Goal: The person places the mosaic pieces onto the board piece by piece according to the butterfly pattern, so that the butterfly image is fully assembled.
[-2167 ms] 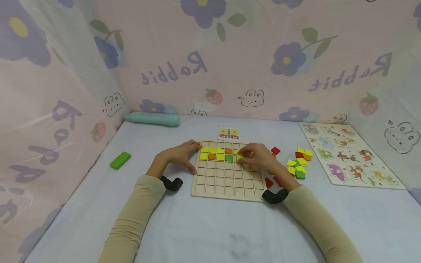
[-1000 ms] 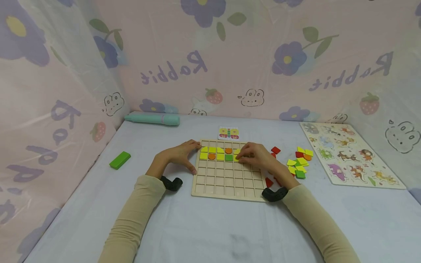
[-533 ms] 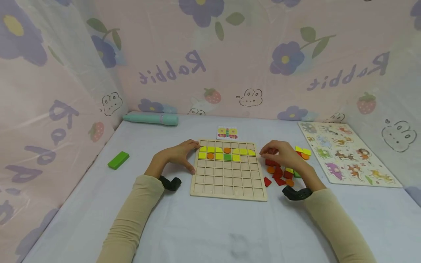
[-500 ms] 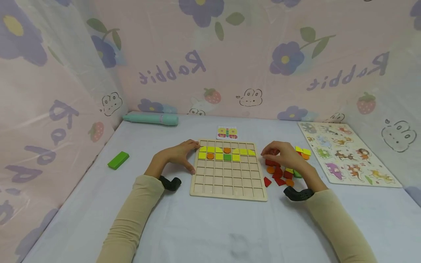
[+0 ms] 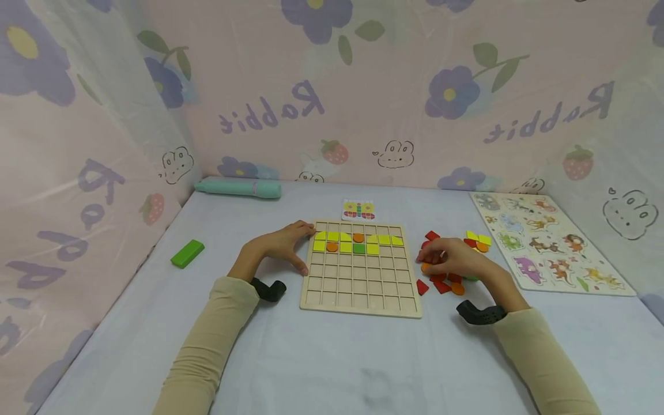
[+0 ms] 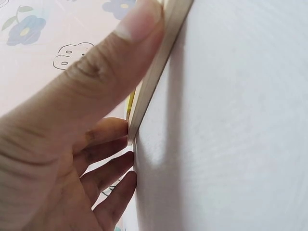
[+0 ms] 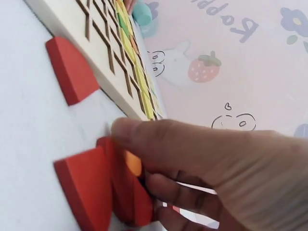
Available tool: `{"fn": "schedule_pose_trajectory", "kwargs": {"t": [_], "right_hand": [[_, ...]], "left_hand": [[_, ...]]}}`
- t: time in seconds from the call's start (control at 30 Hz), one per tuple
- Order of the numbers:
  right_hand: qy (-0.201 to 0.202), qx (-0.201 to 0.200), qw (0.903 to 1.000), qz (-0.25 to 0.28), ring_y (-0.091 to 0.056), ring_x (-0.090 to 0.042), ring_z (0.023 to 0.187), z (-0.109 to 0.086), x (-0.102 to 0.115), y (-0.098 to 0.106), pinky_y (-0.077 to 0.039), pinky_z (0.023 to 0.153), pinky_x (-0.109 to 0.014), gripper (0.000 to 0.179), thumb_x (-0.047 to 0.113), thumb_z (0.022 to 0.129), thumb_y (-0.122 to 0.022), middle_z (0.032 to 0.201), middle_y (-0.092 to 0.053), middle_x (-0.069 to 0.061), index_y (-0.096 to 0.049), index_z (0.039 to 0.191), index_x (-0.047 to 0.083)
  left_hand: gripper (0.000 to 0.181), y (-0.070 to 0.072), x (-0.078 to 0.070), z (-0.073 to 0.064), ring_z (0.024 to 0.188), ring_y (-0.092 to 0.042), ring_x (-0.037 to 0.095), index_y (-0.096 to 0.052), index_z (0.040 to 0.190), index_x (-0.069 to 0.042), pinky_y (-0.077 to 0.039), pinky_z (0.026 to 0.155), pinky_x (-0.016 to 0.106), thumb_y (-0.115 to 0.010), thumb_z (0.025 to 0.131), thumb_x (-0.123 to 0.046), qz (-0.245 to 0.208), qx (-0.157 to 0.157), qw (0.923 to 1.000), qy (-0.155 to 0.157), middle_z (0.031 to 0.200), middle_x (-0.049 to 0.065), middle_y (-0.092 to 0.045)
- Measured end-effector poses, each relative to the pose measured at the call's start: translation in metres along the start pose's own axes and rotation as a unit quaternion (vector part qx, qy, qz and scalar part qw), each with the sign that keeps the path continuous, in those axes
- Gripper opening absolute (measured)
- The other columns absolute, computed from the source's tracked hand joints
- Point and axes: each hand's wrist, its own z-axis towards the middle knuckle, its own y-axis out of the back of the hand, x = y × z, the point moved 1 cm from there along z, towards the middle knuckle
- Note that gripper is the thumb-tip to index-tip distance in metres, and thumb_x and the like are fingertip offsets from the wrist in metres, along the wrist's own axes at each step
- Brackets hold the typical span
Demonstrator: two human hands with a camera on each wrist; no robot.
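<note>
A wooden grid board (image 5: pixel 361 287) lies in the middle of the table, with yellow, orange and green pieces filling part of two upper rows. My left hand (image 5: pixel 277 245) rests at the board's left edge, its thumb (image 6: pixel 139 21) against the side and the other fingers spread near the far corner. To the right of the board, my right hand (image 5: pixel 456 256) is bent over a loose pile. In the right wrist view its thumb overlaps an orange disc (image 7: pixel 134 164) among thick red pieces (image 7: pixel 86 187), the other fingers loosely bent on the far side. Another red piece (image 7: pixel 72 72) lies beside the board.
A small patterned card (image 5: pixel 358 210) lies behind the board. More yellow pieces (image 5: pixel 478 237) lie beyond my right hand. An animal puzzle board (image 5: pixel 550 242) is at the right. A green block (image 5: pixel 188 253) and a teal pen-shaped object (image 5: pixel 244 188) are on the left.
My right hand has left the grid, where it pinched a yellow piece, and moved right, then nearer me, over the loose pile. That piece now lies beside the green square. My left hand stays put.
</note>
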Motion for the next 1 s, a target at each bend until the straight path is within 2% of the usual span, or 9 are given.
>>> {"fn": "schedule_pose_trajectory", "kwargs": {"t": [0.27, 0.53, 0.77, 1.0], "right_hand": [[-0.004, -0.008, 0.9991, -0.042, -0.052, -0.016, 0.077, 0.001, 0.002, 0.0, -0.049, 0.067, -0.024, 0.021, 0.022, 0.079, -0.076, 0.088, -0.061, 0.003, -0.069, 0.097, 0.014], [0.0, 0.004, 0.9987, -0.05, -0.054, -0.015, 0.079, -0.002, 0.001, 0.002, -0.05, 0.07, -0.024, 0.022, 0.015, 0.078, -0.075, 0.091, -0.062, 0.002, -0.069, 0.099, 0.011], [0.022, -0.043, 0.9971, -0.06, -0.056, -0.012, 0.077, 0.01, 0.01, -0.004, -0.052, 0.071, -0.025, 0.02, 0.017, 0.08, -0.074, 0.087, -0.064, 0.004, -0.068, 0.098, 0.011], [0.052, -0.084, 0.9944, -0.039, -0.055, -0.014, 0.078, 0.038, 0.031, -0.018, -0.051, 0.07, -0.027, 0.021, 0.019, 0.08, -0.074, 0.086, -0.063, 0.003, -0.065, 0.097, 0.011]], "left_hand": [[0.098, 0.0, 0.0, 0.0, 0.139, -0.021, 0.027, -0.033, 0.142, -0.005, -0.022, 0.112, 0.044, -0.083, 0.066, -0.04, -0.003, -0.001, 1.0, -0.004, 0.148, 0.011, -0.027], [0.099, 0.0, -0.001, -0.001, 0.138, -0.021, 0.027, -0.033, 0.142, -0.004, -0.022, 0.112, 0.043, -0.084, 0.065, -0.04, -0.001, -0.001, 1.0, -0.002, 0.147, 0.011, -0.028], [0.099, 0.001, -0.001, -0.001, 0.139, -0.021, 0.027, -0.032, 0.143, -0.005, -0.022, 0.113, 0.043, -0.084, 0.065, -0.04, 0.004, 0.002, 1.0, 0.002, 0.148, 0.011, -0.027], [0.1, -0.001, 0.0, 0.0, 0.139, -0.02, 0.026, -0.032, 0.143, -0.007, -0.021, 0.113, 0.042, -0.084, 0.065, -0.04, -0.004, 0.005, 0.9999, 0.009, 0.149, 0.009, -0.026]]}}
